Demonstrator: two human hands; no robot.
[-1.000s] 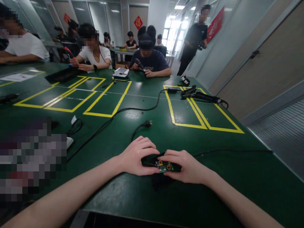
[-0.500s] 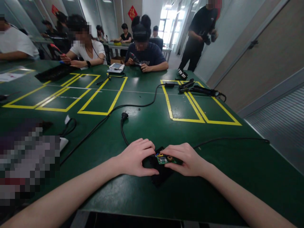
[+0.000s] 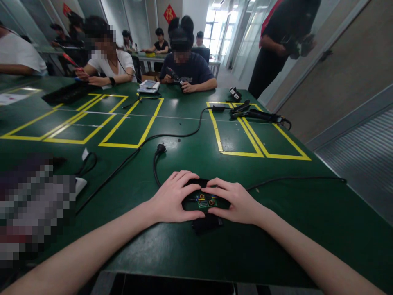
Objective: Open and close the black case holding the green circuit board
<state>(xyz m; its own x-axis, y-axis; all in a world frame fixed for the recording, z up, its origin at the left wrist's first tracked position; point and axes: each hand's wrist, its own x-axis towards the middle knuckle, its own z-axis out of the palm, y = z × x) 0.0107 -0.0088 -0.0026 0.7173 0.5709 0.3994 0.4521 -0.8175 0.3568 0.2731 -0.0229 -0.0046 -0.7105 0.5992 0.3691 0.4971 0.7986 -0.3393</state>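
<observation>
A small green circuit board [image 3: 203, 203] with copper-ringed coils sits between my hands, over black casing parts. My left hand [image 3: 176, 198] curls round its left side, thumb at the near edge and fingers at the far side. From the right, my right hand [image 3: 235, 203] holds it the same way, thumb and forefinger close to the left ones. A flat black casing piece [image 3: 208, 225] lies under and in front of the board. More black casing [image 3: 201, 182] shows behind the fingertips. A black cable with a plug [image 3: 161, 148] runs toward my left hand; where it joins is hidden.
Another black cable [image 3: 276, 180] stretches right from my right hand. A long cord crosses the green table [image 3: 184, 164] to a black device [image 3: 258, 115] at the far right. Yellow tape marks rectangles. A blurred-out pile [image 3: 37, 213] lies left. Several people sit opposite; one stands right.
The circuit board has gone from tilted to flatter, lower between my hands. My left fingers have closed in around it, and my right fingers have shifted left. The standing person has moved nearer.
</observation>
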